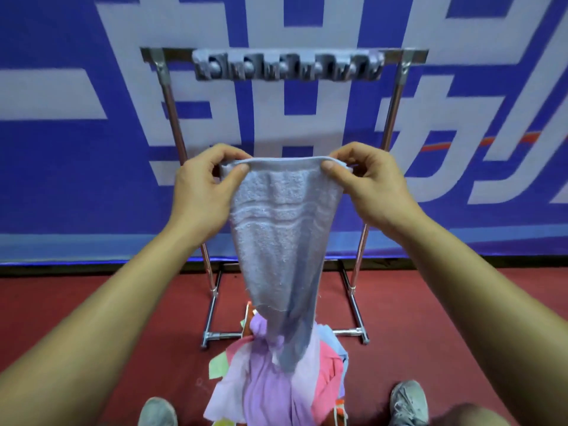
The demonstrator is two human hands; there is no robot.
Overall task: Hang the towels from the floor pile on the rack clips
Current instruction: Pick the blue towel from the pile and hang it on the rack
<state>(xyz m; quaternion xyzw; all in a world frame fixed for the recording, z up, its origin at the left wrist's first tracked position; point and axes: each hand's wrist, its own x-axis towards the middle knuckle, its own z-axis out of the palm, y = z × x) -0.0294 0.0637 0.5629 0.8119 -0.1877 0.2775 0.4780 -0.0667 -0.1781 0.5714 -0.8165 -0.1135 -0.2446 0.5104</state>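
Note:
A light blue towel (281, 229) hangs stretched between my two hands, its lower end trailing down onto the floor pile (276, 385). My left hand (203, 189) pinches the towel's top left corner and my right hand (372, 182) pinches its top right corner. Both hold the top edge level, below and in front of the grey strip of clips (287, 66) on the rack's top bar. The clips carry nothing. The pile holds purple, pink, white and green cloths between my feet.
The metal rack (170, 99) stands on a red floor against a blue and white banner wall (61, 179). Its base legs (358, 315) flank the pile. My grey shoes (408, 401) stand either side of the pile at the bottom.

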